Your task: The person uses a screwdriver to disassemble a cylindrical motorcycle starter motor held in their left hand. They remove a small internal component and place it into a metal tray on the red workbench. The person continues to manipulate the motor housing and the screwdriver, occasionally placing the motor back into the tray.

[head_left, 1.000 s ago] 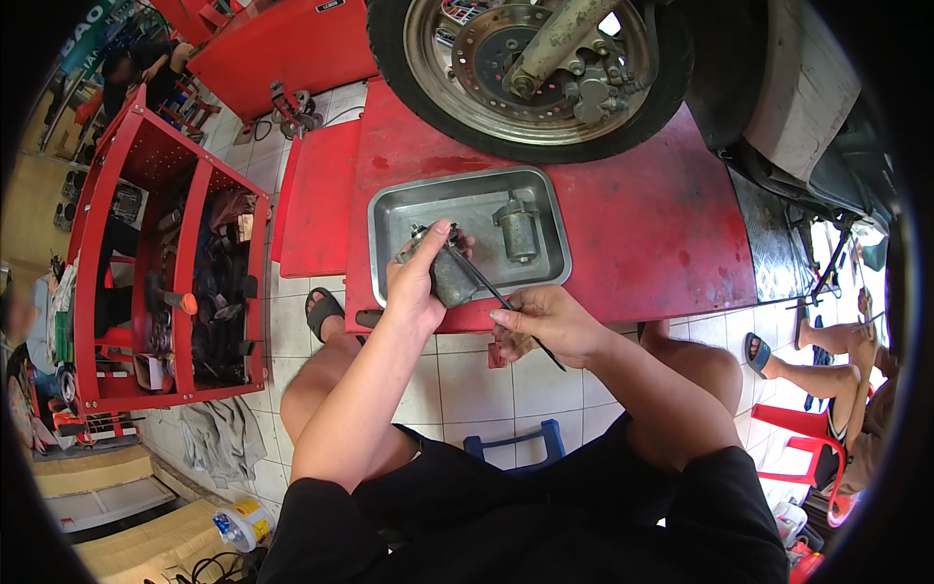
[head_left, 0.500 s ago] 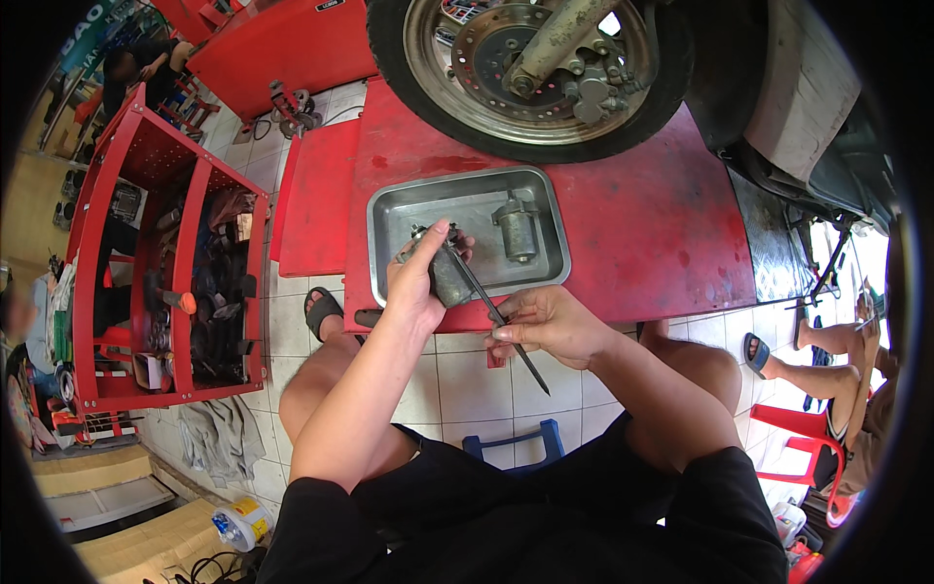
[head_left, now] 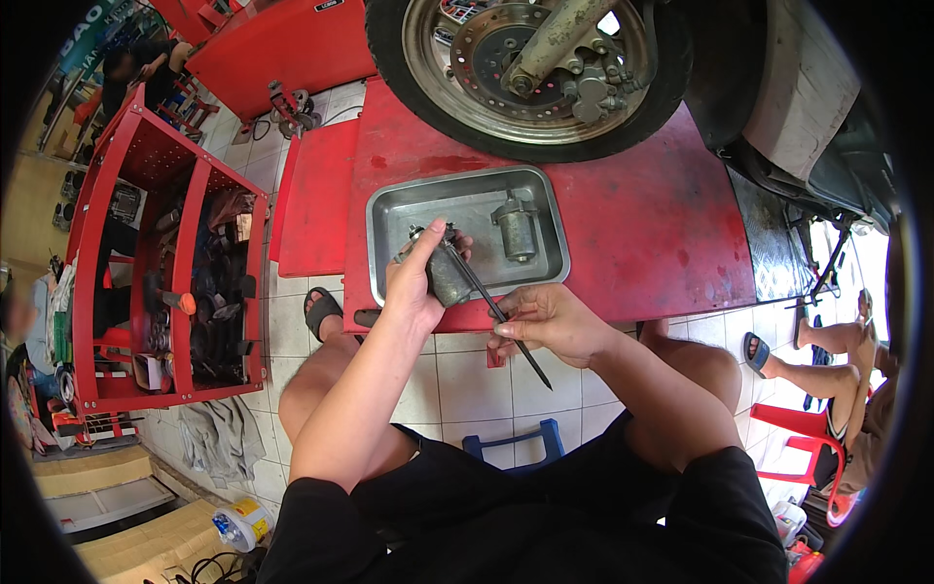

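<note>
My left hand (head_left: 420, 277) grips a grey cylindrical metal part (head_left: 447, 275) over the front edge of a steel tray (head_left: 389, 209). My right hand (head_left: 545, 321) pinches a long thin dark tool (head_left: 496, 311) whose tip rests against the top of that part. A second small grey cylinder (head_left: 516, 229) stands in the tray's right half. The tray sits on a red lift platform (head_left: 632, 214), in front of a motorcycle wheel (head_left: 530, 68).
A red shelved tool cart (head_left: 165, 263) full of parts stands to my left. A blue stool edge (head_left: 511, 446) shows between my knees. Another person's sandalled legs (head_left: 798, 346) and a red plastic chair (head_left: 808, 428) are at the right. Cardboard boxes (head_left: 107, 487) lie at the lower left.
My right hand has shifted slightly, tilting the thin tool a little steeper against the part. My left hand has kept its grip in the same place.
</note>
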`<state>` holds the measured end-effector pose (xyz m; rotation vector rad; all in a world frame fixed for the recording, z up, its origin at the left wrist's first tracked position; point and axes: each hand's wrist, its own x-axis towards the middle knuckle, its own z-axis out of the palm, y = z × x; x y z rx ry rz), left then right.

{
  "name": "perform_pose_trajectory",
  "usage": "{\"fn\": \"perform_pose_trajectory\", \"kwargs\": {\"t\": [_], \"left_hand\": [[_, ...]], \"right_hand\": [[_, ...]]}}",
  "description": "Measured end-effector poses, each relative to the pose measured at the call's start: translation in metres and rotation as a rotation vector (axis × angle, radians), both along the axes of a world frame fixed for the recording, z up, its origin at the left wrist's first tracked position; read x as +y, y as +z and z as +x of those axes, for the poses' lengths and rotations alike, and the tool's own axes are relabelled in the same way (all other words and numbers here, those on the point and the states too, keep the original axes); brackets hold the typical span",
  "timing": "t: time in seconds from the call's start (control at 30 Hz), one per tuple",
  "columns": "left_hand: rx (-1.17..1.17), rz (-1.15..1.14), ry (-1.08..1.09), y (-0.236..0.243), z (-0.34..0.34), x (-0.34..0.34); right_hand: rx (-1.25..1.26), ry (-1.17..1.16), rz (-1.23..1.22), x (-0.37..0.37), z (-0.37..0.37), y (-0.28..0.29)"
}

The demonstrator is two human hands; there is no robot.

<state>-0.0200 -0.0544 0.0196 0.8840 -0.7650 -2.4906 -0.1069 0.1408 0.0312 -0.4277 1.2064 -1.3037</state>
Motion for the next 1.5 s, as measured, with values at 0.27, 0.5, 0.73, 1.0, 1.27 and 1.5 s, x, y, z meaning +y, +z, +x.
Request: {"fn": "perform_pose_trajectory", "kwargs": {"t": [0.27, 0.5, 0.73, 1.0, 1.27, 1.5], "left_hand": [[0.008, 0.006, -0.013, -0.002, 0.0, 0.0], [-0.002, -0.001, -0.012, -0.002, -0.001, 0.001], [-0.024, -0.013, -0.012, -0.006, -0.002, 0.001], [-0.045, -0.021, -0.03, -0.002, -0.002, 0.003], [-0.028, -0.022, -0.019, -0.003, -0.002, 0.006], [-0.026, -0.056, -0.054, -0.001, -0.004, 0.013]], "right_hand": [[-0.014, -0.031, 0.067, -0.003, 0.003, 0.006], [-0.011, -0.049, 0.065, -0.002, 0.004, -0.001], [0.026, -0.055, 0.085, -0.004, 0.009, 0.001], [0.102, -0.051, -0.012, 0.001, 0.007, -0.017], [-0.03, -0.05, -0.006, 0.001, 0.013, 0.005], [0.032, -0.023, 0.021, 0.005, 0.007, -0.009]]}}
